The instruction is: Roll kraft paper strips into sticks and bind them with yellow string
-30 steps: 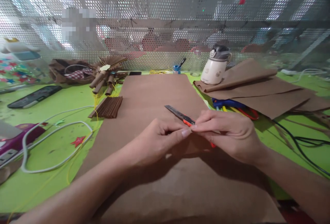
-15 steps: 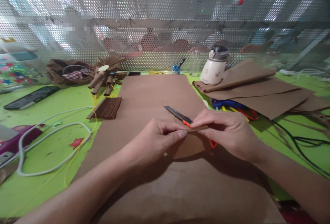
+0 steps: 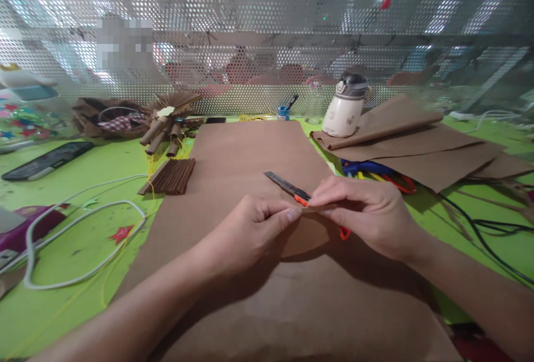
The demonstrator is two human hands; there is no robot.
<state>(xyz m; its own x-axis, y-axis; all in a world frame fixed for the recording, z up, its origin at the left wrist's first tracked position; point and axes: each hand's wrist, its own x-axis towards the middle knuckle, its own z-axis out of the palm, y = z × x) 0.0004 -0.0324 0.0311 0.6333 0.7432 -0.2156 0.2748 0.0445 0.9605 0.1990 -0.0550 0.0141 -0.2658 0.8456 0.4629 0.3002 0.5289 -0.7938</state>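
Note:
Both hands are closed at the middle of a large brown paper sheet (image 3: 250, 153) and pinch a piece of brown paper (image 3: 312, 209) between them. My left hand (image 3: 258, 226) grips its left end, with the thumb on top. At the other end, my right hand (image 3: 362, 206) holds it between thumb and fingers. A utility knife (image 3: 286, 184) with an orange and black handle points away to the left beside my right fingers. Part of its handle is hidden by that hand; whether the hand touches it I cannot tell.
Pleated brown paper (image 3: 171, 175) and tied paper rolls (image 3: 161, 131) lie left. A white cable (image 3: 87, 184), phone (image 3: 48, 159) and red star (image 3: 120, 234) are farther left. Right are a bottle (image 3: 344, 109), blue-handled tool (image 3: 354, 167), folded paper (image 3: 421, 148) and black cable (image 3: 479, 237).
The view has shifted very slightly. Both hands keep their pinch on the brown paper in nearly the same place, and the knife has not visibly moved relative to them.

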